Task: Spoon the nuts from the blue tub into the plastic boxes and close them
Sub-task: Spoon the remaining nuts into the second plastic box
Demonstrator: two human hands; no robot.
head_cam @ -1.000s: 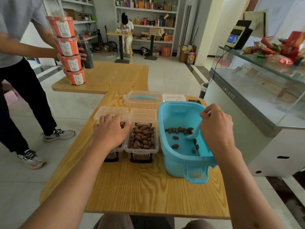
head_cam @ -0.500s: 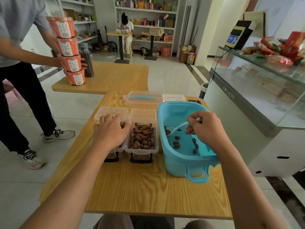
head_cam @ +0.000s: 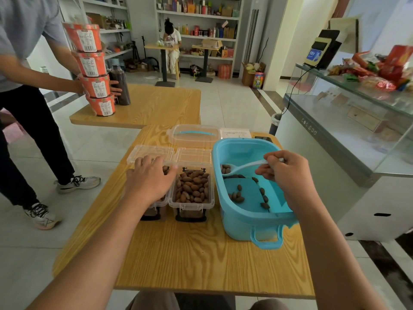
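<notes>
The blue tub point(head_cam: 237, 217) stands at the right of the wooden table point(head_cam: 201, 260), with a few brown nuts point(head_cam: 239, 195) scattered on its floor. My right hand point(head_cam: 288, 175) grips a white plastic spoon point(head_cam: 242, 167) whose bowl holds a few nuts near the tub's left wall. Two clear plastic boxes sit left of the tub with lids hinged back. The right box point(head_cam: 191, 189) is nearly full of nuts. My left hand point(head_cam: 148, 183) rests flat over the left box point(head_cam: 159, 203), hiding most of it.
A clear lid with a blue handle point(head_cam: 193, 135) and a white card point(head_cam: 234, 133) lie behind the boxes. A person point(head_cam: 26, 90) at the left holds stacked orange tubs point(head_cam: 93, 70) on a second table point(head_cam: 147, 108). A glass counter point(head_cam: 344, 121) stands close on the right.
My right hand swept the spoon from the tub's middle to its left wall and scooped up a few nuts. My left hand stayed on the left box.
</notes>
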